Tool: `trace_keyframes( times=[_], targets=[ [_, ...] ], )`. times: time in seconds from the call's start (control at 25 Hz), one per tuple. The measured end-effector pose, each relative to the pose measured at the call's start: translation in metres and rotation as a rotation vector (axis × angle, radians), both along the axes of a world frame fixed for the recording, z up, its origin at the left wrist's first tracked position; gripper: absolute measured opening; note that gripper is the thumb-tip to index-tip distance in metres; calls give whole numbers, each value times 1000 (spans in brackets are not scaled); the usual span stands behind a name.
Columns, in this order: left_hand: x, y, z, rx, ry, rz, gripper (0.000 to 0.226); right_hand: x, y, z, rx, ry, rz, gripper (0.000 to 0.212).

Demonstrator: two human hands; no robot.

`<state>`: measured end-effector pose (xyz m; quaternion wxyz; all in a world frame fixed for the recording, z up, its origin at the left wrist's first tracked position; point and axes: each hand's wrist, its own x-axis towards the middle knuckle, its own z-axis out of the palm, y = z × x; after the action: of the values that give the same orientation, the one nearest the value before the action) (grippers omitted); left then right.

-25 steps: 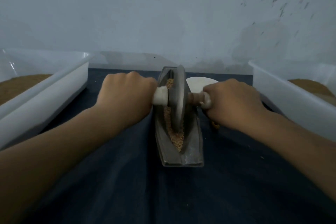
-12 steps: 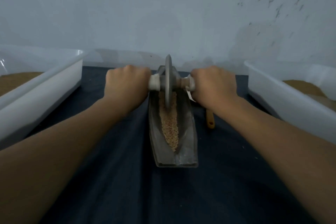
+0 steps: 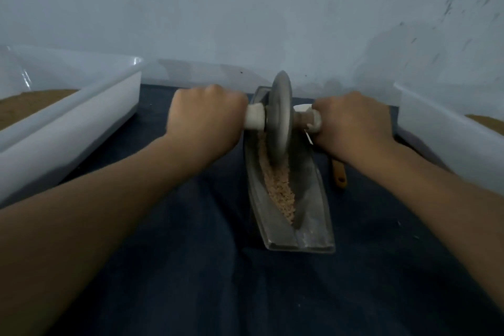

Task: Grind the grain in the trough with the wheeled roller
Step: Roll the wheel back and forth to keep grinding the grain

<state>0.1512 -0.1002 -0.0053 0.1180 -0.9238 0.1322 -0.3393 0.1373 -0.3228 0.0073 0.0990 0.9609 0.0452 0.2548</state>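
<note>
Roller (image 3: 281, 120) stayed at trough (image 3: 308, 199) far end; both hands clench its handles, over grain (image 3: 281, 188)

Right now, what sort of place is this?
Probably a makeshift grain-grinding workstation: a metal trough of grain on dark cloth, white plastic tubs either side, against a bare wall.

I see the grey metal trough (image 3: 311, 199) lying lengthwise on dark cloth, tan grain (image 3: 281, 188) along its groove. Wheeled roller (image 3: 281, 120) stands upright w/ disc in the groove's far half, white axle handles either side.
</note>
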Motion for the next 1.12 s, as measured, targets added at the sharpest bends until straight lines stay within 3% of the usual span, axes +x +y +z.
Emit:
trace_keyframes(
  times=[0.12, 0.2, 0.36, 0.48, 0.68, 0.88, 1.12],
  targets=[
    [32, -16, 21, 28, 57, 9, 4, 23, 0, -4, 127, 66, -79, 10],
    [19, -12, 21, 100, 25, -10, 2, 5, -5, -9, 140, 65, -49, 17],
    [-40, 19, 5, 80, -35, -156, 30, -53, -15, -3, -56, -122, 128, 27],
    [-46, 41, 7, 92, -34, -262, 27, -70, -16, 2, -98, -117, 185, 25],
    [9, 3, 11, 101, 48, 0, 5, -3, -7, -7, 28, -10, -10, 24],
    [19, -6, 22, 66, 90, 4, 2, 11, -4, -9, 105, 19, -40, 25],
    [-46, 27, 16, 152, -72, -181, 43, -73, -22, -7, 27, -71, 122, 20]
  ],
)
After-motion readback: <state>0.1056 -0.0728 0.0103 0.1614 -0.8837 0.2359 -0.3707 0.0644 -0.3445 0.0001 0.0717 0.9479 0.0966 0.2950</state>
